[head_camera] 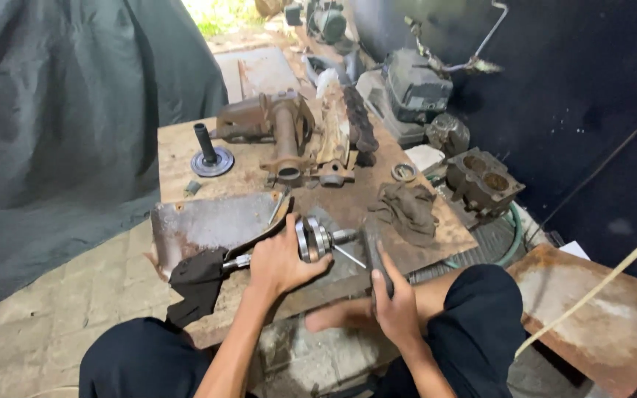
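Two hands work at the near edge of a rusty wooden board (pixel 208 151). Left hand (pixel 280 262) wraps its fingers (pixel 311 267) around a steel shaft with bright bearing rings (pixel 312 238), which lies across the board just beyond the fingertips. Right hand (pixel 396 302) closes on a dark flat tool (pixel 374 258), pointing toward the shaft's end. Beyond the fingers lie a grey metal plate (pixel 208 221), a rusty housing (pixel 278 129) and a brown rag (pixel 407 210); bare board between them leaves some room.
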